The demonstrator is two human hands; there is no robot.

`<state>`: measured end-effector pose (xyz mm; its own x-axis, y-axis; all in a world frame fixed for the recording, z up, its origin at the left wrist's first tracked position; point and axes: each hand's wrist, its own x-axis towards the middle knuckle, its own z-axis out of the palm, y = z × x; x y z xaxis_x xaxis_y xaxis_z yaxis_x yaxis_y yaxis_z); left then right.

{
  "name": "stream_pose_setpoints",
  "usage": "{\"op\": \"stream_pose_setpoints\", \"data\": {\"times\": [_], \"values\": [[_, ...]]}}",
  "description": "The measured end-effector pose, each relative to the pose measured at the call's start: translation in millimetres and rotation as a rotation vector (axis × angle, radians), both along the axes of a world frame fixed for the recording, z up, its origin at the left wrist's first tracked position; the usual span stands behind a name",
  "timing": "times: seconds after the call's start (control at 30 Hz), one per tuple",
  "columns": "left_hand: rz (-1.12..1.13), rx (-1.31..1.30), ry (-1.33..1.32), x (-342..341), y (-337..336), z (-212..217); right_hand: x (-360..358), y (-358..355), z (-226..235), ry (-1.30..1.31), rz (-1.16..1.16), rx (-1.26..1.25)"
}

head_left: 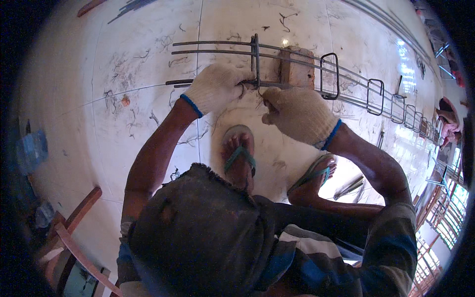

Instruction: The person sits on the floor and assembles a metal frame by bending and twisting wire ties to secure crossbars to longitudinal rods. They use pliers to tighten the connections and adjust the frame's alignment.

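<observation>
Gripping the steel bar (208, 81) with closed left hand (215, 88), pinching thin tie wire (258, 95) in right hand (299, 115); risking loose wire ends stabbing through gloves.

cream gloves (302, 113) blue-cuffed; teal sandals (240, 156); striped sleeve (391, 242); dark rebar (217, 43).

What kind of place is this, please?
Probably a building-site work area: a rebar cage with stirrups lies on a tiled floor strewn with wire scraps, and both gloved hands, left hand and right hand, work on it.
</observation>
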<state>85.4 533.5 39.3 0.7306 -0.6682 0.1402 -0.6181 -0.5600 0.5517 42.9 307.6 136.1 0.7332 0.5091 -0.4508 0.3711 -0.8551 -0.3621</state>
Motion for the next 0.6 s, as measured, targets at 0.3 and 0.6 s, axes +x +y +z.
{"op": "stream_pose_setpoints", "data": {"times": [0.3,0.6], "values": [[0.096,0.095,-0.121,-0.4,-5.0,-12.4,-4.2,34.3,-8.4,-0.282,0.254,-0.075],[0.201,0.070,-0.044,-18.2,-12.7,7.2,97.1,27.6,-4.1,-0.489,0.404,-0.071]]}}
